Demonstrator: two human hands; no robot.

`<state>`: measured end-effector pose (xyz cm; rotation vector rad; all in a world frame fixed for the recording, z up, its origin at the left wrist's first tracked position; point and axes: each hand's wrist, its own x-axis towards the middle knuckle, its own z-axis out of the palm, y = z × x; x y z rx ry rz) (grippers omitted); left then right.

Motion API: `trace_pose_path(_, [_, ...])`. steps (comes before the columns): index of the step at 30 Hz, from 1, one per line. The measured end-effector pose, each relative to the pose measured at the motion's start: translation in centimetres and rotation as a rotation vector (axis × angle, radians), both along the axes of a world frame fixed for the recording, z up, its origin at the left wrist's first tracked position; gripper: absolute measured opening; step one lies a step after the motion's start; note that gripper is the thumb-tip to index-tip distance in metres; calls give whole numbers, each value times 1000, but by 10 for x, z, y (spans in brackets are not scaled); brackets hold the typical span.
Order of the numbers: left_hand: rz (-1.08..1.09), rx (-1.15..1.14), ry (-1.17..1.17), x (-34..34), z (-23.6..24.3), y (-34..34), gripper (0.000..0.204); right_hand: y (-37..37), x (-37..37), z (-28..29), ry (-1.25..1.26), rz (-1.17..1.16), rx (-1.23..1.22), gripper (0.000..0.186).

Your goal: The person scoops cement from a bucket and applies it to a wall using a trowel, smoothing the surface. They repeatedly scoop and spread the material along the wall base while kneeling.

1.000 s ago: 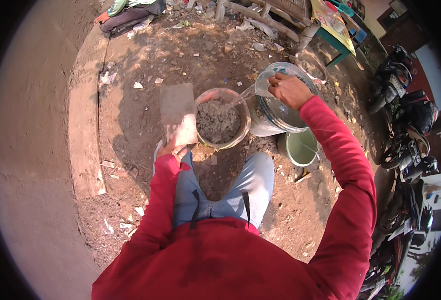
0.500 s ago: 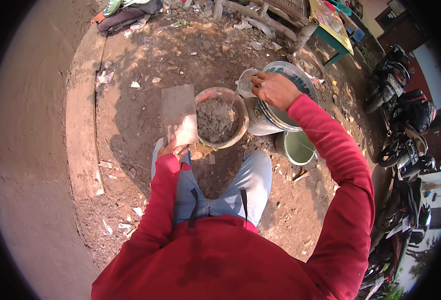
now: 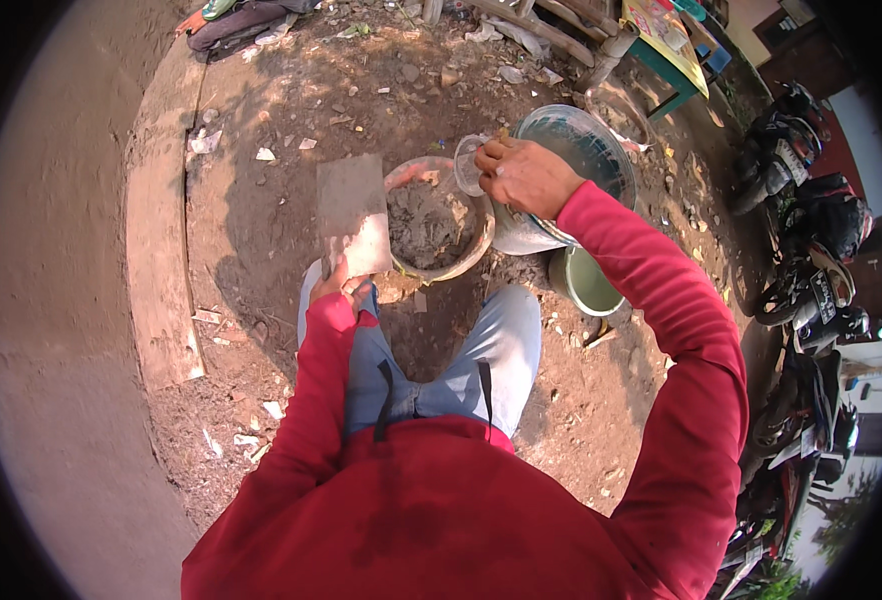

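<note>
My left hand (image 3: 344,283) grips the near end of a flat rectangular grey board (image 3: 351,205), coated with a mortar-like film and held beside the basin's left rim. My right hand (image 3: 527,178) has its fingers closed round a clear plastic cup (image 3: 468,166), tilted over the basin's right side. The round reddish basin (image 3: 481,240) stands on the ground in front of my knees, with wet grey mortar (image 3: 426,225) inside. Partly under my right hand and forearm is a large clear-rimmed bucket (image 3: 601,130).
A smaller bucket (image 3: 593,283) of greenish-grey liquid stands near my right knee. A wooden plank (image 3: 161,250) runs along the plastered surface at left. Beyond are a bamboo bench (image 3: 551,30), a yellow-topped table (image 3: 666,45) and a seated person (image 3: 241,28). Motorbikes (image 3: 811,220) line the right.
My right hand has brought the cup a little left, away from the large bucket and further over the basin. My left hand keeps the board in nearly the same place.
</note>
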<state>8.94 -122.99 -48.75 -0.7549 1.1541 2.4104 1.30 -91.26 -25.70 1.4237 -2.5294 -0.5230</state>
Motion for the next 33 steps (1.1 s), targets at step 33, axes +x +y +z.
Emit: trace_pose_path(33, [-616, -1448, 637, -90, 102, 53, 29, 126, 69, -143, 354, -1103, -1128, 51])
